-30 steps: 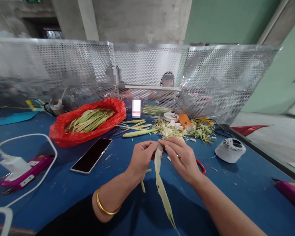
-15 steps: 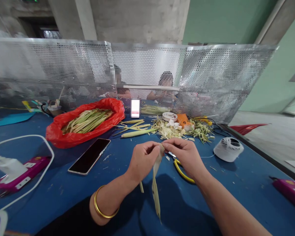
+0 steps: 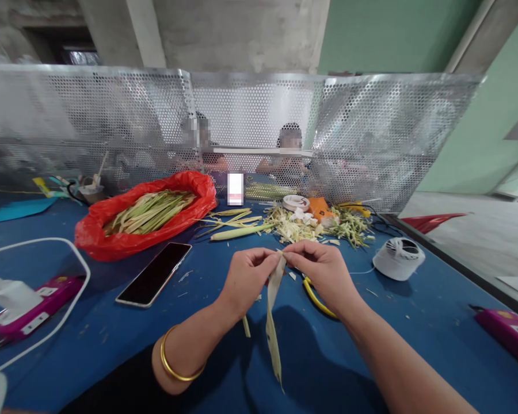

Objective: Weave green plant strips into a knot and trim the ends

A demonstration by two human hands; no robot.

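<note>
My left hand (image 3: 246, 279) and my right hand (image 3: 323, 273) meet over the blue table (image 3: 414, 339), both pinching the top end of a pale leaf strip (image 3: 273, 322) that hangs down towards me. A gold bangle sits on my left wrist. Yellow-handled pliers (image 3: 315, 299) lie on the table just under my right hand. A small leaf scrap (image 3: 246, 326) lies below my left hand.
A red bag of green strips (image 3: 147, 215) sits at the left. A black phone (image 3: 154, 273) lies in front of it. Leaf trimmings (image 3: 311, 225) pile at the back, a white round fan (image 3: 397, 259) lies at the right, pink devices (image 3: 30, 305) sit at both edges. People sit behind a perforated metal screen (image 3: 259, 121).
The strip has turned and hangs shorter than a second ago. My hands stay pinched on its top. The view has drifted slightly, and yellow-handled pliers now show under my right hand.
</note>
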